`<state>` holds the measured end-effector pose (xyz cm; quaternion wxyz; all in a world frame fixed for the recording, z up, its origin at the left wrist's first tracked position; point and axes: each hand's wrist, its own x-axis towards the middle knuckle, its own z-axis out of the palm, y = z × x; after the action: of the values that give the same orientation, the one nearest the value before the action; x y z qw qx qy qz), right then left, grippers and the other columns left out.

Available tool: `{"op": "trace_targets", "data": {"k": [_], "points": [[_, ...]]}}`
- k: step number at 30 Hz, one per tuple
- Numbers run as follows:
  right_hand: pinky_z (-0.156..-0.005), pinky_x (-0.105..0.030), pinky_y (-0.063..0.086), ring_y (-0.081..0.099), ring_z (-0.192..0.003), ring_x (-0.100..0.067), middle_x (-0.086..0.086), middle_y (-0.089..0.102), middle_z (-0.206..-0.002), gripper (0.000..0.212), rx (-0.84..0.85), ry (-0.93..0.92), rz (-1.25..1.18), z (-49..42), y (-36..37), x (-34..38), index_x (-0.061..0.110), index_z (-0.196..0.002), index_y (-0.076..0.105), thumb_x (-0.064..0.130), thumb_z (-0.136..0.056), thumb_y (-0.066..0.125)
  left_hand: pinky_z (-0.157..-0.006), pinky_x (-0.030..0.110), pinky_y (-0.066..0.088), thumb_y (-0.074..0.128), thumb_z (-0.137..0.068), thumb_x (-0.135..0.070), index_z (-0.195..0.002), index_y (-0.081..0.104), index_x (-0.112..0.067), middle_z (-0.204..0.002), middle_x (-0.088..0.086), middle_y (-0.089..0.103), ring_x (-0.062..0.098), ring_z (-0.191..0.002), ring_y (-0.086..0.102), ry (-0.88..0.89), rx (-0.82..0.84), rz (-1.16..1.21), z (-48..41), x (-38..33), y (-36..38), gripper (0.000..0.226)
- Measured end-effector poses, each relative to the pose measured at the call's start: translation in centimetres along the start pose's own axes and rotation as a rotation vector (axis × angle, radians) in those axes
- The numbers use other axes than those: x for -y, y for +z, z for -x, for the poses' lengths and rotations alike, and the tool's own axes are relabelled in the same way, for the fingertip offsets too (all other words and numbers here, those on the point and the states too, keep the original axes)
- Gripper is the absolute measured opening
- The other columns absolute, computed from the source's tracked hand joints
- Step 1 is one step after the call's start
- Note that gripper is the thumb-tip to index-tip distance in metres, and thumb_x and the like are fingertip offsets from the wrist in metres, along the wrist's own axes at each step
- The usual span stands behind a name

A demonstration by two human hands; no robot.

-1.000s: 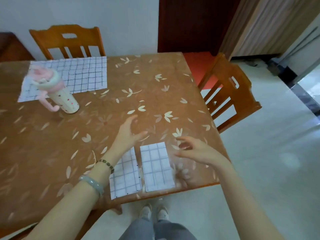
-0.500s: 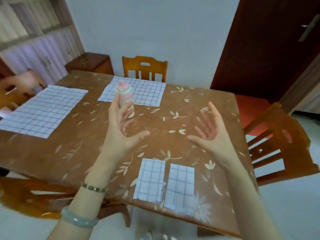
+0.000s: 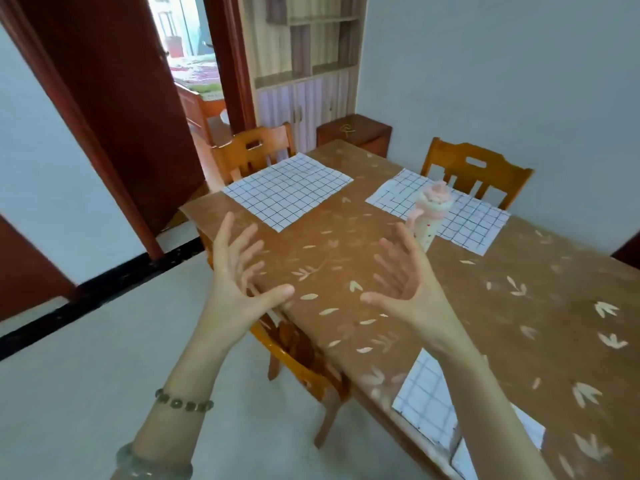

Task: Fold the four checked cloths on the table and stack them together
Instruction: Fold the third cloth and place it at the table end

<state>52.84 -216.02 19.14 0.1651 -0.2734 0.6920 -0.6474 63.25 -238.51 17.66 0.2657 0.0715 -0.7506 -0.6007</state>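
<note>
Reaching forward, the left hand and right hand were both spread and empty above the desk. Two folded checked cloths lay near; judged next: take the flat checked cloth at the far corner.

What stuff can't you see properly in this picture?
- Folded cloths, head view: partly hidden by the right arm and cut by the bottom edge; how many cannot be told.
- Far right cloth: the pink bottle covers part of it.
- Bottle: blurred, its print unreadable.
- Near chair: mostly under the table.
</note>
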Motion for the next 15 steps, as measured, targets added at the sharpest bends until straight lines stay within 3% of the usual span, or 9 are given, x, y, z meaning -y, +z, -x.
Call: {"op": "trace_targets", "data": {"k": [5, 10, 15], "points": [[-0.107, -0.032, 0.040, 0.045, -0.128, -0.001, 0.017, 0.036, -0.147, 0.103, 0.079, 0.045, -0.007, -2.9, 10.8, -0.6, 0.054, -0.141, 0.022, 0.014, -0.069, 0.084, -0.108, 0.032, 0.036, 0.086, -0.049, -0.060, -0.147, 0.006, -0.044, -0.150, -0.011, 0.033, 0.000, -0.132, 0.041, -0.045, -0.090, 0.007, 1.5, 1.8, -10.5, 0.128], [-0.097, -0.014, 0.043, 0.044, -0.127, 0.002, 0.014, 0.036, -0.148, 0.102, 0.158, 0.045, 0.013, -5.5, 21.7, -0.8, 0.049, -0.143, 0.019, 0.009, -0.072, 0.080, -0.112, 0.037, 0.034, 0.085, -0.047, -0.064, -0.146, 0.008, -0.047, -0.153, -0.008, 0.030, 0.002, -0.134, 0.038, -0.078, -0.157, -0.021, 3.3, 3.9, -20.7, 0.126], [-0.107, -0.032, 0.040, 0.042, -0.132, -0.009, 0.011, 0.038, -0.146, 0.100, 0.189, 0.042, -0.043, -8.0, 30.2, -0.1, 0.046, -0.142, 0.020, 0.001, -0.073, 0.077, -0.112, 0.040, 0.035, 0.083, -0.043, -0.068, -0.142, 0.010, -0.053, -0.153, -0.010, 0.029, 0.004, -0.135, 0.038, -0.116, -0.204, -0.048, 4.0, 5.1, -28.9, 0.124]]}}
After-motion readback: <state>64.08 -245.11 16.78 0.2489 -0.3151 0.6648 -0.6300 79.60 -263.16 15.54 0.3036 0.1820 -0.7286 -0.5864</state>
